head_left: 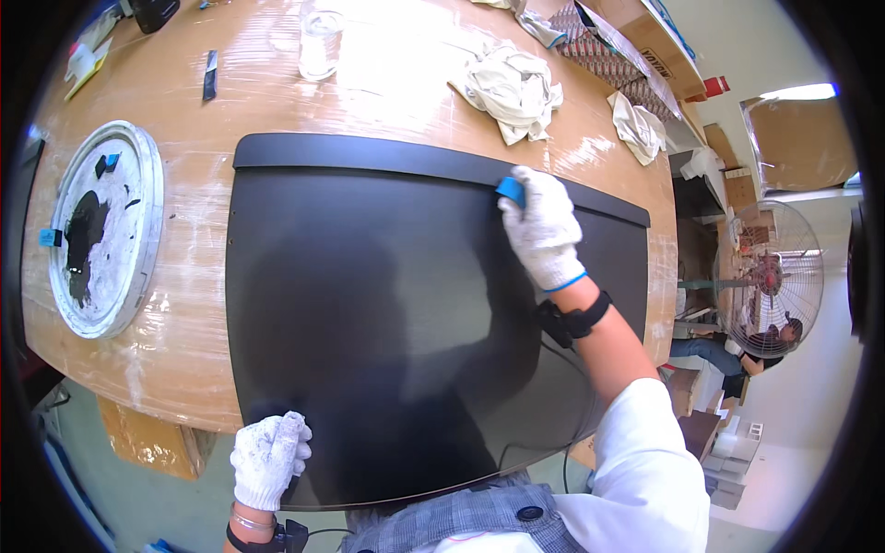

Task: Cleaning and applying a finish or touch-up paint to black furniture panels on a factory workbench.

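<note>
A large glossy black panel [442,304] lies before me, with a raised strip [369,155] along its far edge. My right hand [542,226], in a white knit glove, pinches a small blue block [511,191] against that strip, right of its middle. At the panel's near left corner is my left hand [269,456], also gloved in white with grey smudges. Its fingers are curled around the edge; the thumb side faces up and the panel hides part of the grip.
A round white lid [147,240] with black paste and small blue-and-black pieces lies left on the film-wrapped table [189,369]. Beyond the panel are a clear container [320,46], a dark strip [210,76] and crumpled cloths [512,92]. A fan [770,279] and a person [728,352] are at right.
</note>
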`<state>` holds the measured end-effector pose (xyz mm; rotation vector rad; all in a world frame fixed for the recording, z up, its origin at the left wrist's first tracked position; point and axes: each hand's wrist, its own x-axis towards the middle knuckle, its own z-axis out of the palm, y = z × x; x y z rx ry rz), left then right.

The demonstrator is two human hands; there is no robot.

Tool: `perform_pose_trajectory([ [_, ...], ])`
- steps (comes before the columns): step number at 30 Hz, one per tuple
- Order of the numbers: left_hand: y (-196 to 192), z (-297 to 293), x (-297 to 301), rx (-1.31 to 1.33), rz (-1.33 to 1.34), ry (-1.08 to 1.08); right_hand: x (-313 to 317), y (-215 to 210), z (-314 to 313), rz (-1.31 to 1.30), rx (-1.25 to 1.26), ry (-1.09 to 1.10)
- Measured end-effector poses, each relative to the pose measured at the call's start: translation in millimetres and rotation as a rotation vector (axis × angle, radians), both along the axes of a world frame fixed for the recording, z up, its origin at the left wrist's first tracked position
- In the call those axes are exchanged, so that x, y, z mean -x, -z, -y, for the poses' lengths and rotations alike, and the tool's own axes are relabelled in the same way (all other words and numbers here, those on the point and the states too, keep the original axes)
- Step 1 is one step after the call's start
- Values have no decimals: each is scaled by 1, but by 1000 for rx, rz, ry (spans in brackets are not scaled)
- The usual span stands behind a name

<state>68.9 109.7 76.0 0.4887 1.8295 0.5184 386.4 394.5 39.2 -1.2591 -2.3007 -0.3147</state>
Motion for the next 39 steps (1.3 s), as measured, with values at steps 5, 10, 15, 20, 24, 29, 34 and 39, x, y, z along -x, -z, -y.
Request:
perform_pose_trajectory([
  [5, 0, -7, 2, 5, 132, -39, 69, -5, 0, -63, 60, -156],
  [10, 4, 3, 12, -23, 210, -31, 48, 0, 1, 35, 20, -144],
  [15, 6, 3, 13, -74, 268, -24, 103, 2, -1, -21, 8, -256],
  [20, 9, 3, 17, -91, 284, 18, 176, -10, 2, -33, 76, -354],
  [24, 19, 13, 22, -216, 240, 91, 149, -7, -1, 46, 102, -296],
  [29, 20, 12, 26, -304, 214, 153, 160, -10, 1, 54, 83, -314],
  [34, 22, 8, 23, -371, 203, 126, 233, -7, -2, -30, 40, -456],
  [39, 25, 17, 27, -432, 151, 164, 213, -9, 3, 79, 101, -375],
])
